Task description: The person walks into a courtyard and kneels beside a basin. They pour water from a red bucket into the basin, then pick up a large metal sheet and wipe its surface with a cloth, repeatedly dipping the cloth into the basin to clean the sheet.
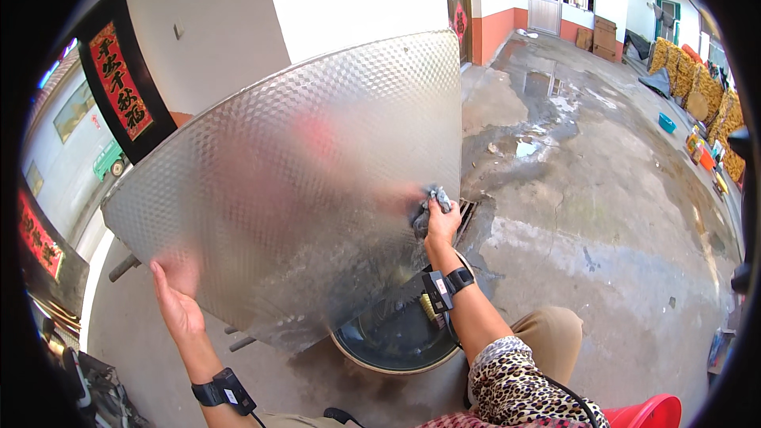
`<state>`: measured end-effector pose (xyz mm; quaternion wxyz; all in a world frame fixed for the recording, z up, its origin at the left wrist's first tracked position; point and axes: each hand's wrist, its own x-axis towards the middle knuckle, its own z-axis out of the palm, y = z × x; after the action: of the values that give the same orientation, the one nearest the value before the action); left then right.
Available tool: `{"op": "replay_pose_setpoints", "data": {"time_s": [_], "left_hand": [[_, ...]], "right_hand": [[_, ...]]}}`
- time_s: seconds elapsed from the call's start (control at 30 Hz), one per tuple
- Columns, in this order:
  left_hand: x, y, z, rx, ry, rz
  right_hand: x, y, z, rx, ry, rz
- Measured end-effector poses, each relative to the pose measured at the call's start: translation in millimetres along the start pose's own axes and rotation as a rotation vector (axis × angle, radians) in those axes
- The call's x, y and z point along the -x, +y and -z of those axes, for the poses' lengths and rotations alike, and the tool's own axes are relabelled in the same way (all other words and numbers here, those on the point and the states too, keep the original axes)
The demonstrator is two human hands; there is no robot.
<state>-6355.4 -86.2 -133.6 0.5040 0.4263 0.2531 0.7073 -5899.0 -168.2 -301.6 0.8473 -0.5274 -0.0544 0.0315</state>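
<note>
A large patterned metal sheet with rounded corners stands tilted in front of me, tall legs or bars showing behind its left side. My left hand holds its lower left edge, with part of the fingers hard to make out. My right hand presses a crumpled grey cloth against the sheet near its right edge. The lower part of the surface is wet and smeared with grey. Beneath the sheet's lower corner sits a round basin of dark water, with a scrubbing brush in it.
A red plastic bucket stands by my right side. A metal drain grate lies just beyond the sheet's right edge. Puddles wet the concrete floor. Corn-filled stacks and a teal basin line the far right.
</note>
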Motion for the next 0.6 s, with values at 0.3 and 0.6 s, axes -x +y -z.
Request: {"op": "replay_pose_setpoints", "data": {"time_s": [0.3, 0.6], "left_hand": [[3.2, 1.0, -4.1, -0.039, 0.010, -0.025], [0.8, -0.5, 0.8, -0.037, -0.020, -0.014]], "right_hand": [[-43.4, -56.4, -68.3, 0.009, -0.011, 0.459], [-22.0, -0.4, -12.7, 0.374, 0.271, 0.027]]}}
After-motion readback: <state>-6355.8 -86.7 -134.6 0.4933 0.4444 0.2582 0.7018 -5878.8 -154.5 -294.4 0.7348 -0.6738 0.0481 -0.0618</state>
